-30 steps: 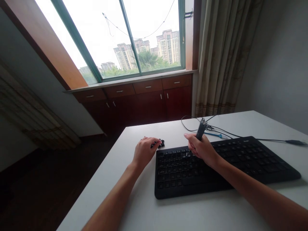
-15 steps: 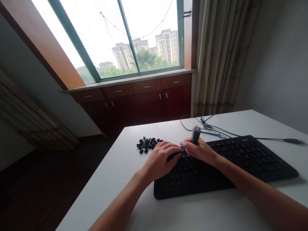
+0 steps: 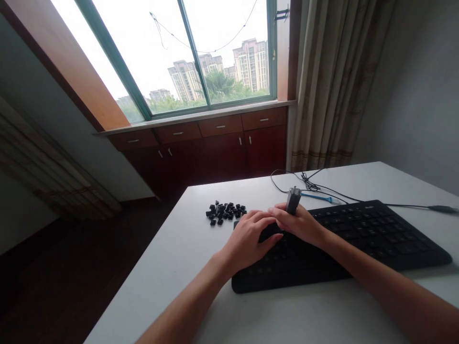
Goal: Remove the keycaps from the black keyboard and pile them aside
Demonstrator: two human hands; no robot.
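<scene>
A black keyboard (image 3: pixel 358 229) lies at a slant on the white table, and its left part is largely covered by my hands. My right hand (image 3: pixel 299 224) is closed round an upright black keycap puller (image 3: pixel 293 200), metal prongs showing at its top. The puller's lower end is hidden by my fingers. My left hand (image 3: pixel 251 239) rests over the keyboard's left side, fingers curved and thumb apart from them, close against my right fingertips. Nothing shows in its grasp. Loose black keycaps (image 3: pixel 225 211) lie in a pile beyond the left hand.
A blue stick-like tool (image 3: pixel 317 197) lies behind the keyboard beside a tangled black cable (image 3: pixel 308 179). Another cable end with a dark plug (image 3: pixel 442 209) is at the right. The white table (image 3: pixel 161 248) ends at its left edge; a cabinet (image 3: pixel 222 153) stands under the window.
My left hand has slid a little to the right along the keyboard, nearer my right hand. The right hand keeps its hold on the puller. The view has shifted slightly.
</scene>
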